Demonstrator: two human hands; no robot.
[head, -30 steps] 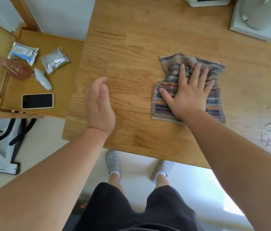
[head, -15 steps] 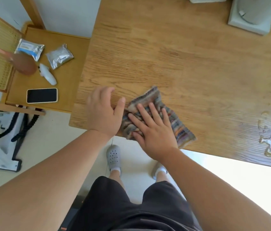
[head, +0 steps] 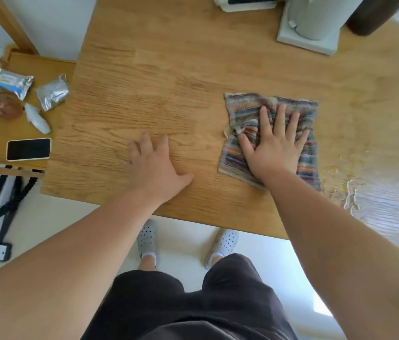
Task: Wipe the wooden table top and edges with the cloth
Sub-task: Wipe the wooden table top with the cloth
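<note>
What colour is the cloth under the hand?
The cloth has many-coloured stripes: blue, orange, grey. Head view.

A home, most likely a living or dining room, centred on a wooden surface (head: 193, 69). Left of the surface, a lower wooden stand (head: 46, 67) holds a phone (head: 28, 149) and foil packets (head: 51, 94). A white appliance (head: 309, 20) stands at its far edge. Below its near edge are soft clogs (head: 147, 235) on a pale floor (head: 66, 217).

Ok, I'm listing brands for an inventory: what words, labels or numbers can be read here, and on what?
No text is legible.
The blue-labelled packet: print too blurred to read.
The silver packet: nothing readable.
The phone: screen dark, nothing shown.
</note>
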